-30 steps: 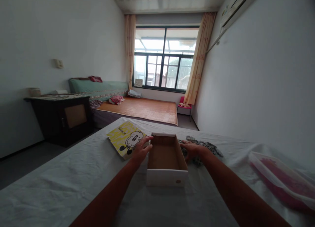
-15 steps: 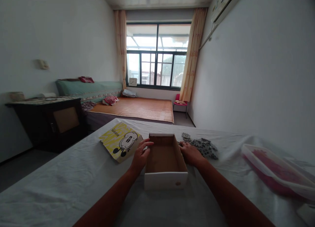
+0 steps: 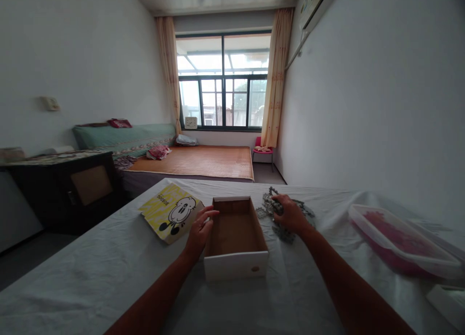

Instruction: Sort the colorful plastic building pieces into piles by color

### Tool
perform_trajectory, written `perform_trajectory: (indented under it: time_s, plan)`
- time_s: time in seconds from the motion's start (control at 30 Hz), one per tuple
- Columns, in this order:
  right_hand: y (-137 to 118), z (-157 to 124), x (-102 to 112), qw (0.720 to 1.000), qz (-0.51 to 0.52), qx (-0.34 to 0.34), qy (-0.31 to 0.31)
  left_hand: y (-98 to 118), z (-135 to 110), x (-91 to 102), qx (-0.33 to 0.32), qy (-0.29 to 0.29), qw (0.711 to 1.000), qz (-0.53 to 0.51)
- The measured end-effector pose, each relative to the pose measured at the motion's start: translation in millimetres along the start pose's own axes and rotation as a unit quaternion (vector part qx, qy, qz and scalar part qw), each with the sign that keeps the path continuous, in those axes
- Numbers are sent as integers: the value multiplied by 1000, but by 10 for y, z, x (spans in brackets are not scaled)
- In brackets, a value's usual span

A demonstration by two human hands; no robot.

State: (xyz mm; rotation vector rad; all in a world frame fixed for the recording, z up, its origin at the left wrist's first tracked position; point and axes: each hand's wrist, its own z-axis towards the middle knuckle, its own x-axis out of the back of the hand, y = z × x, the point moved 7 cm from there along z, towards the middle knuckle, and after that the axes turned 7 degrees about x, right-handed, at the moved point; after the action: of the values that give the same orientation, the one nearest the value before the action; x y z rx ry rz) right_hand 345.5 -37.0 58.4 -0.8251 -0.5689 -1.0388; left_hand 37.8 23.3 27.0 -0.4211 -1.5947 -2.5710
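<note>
Dark cabinet (image 3: 72,189) far left, off table. Yellow box lid (image 3: 170,217) with cartoon print flat on white sheet (image 3: 90,272), just left of box. Left hand (image 3: 198,231) loosely open, fingers spread, resting against left wall of open cardboard box (image 3: 236,238); grips nothing. Box empty, centre of table, upright. Right hand (image 3: 290,216) just right of box, fingers curled around clump of speckled grey pieces (image 3: 271,209), partly lifted off pile. Clear plastic tub (image 3: 395,240) with red contents far right, well apart.

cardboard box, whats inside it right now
The cardboard box shows only its bare brown floor; the near strip behind its front wall is hidden. The left hand touches its side.
</note>
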Motion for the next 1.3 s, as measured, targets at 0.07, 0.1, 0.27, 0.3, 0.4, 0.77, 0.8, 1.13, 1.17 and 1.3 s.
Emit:
perform_trajectory:
  time_s: [0.07,0.1,0.27,0.3,0.4,0.77,0.8,1.13,1.17,1.3]
  plan:
    - [-195,57,218,996,47,28,63,8,-3,-6,-4,-2,1000,1]
    - [-340,77,300,992,79,46,82,11,-4,-11,-5,-2,1000,1]
    - [-1183,30,155,972,186,146,0,17,-11,-29,-9,-4,1000,2]
    - [-1298,-9,38,970,179,159,-34,21,-12,-32,-12,-5,1000,2]
    - [-1439,-98,-271,967,145,179,-114,24,-13,-36,-16,-8,1000,2]
    - [390,-32,148,985,-156,-74,-5,-32,9,-46,-20,0,1000,17]
    - [570,-108,87,976,-187,-105,-35,-39,13,-46,-20,2,1000,18]
    - [779,-302,-363,938,-169,-177,-244,-51,23,-49,-22,-9,999,30]
    - [762,-299,-349,937,-172,-175,-249,-49,22,-50,-22,-10,999,30]
    - [669,-298,-307,941,-187,-135,-249,-31,14,-50,-22,-10,999,27]
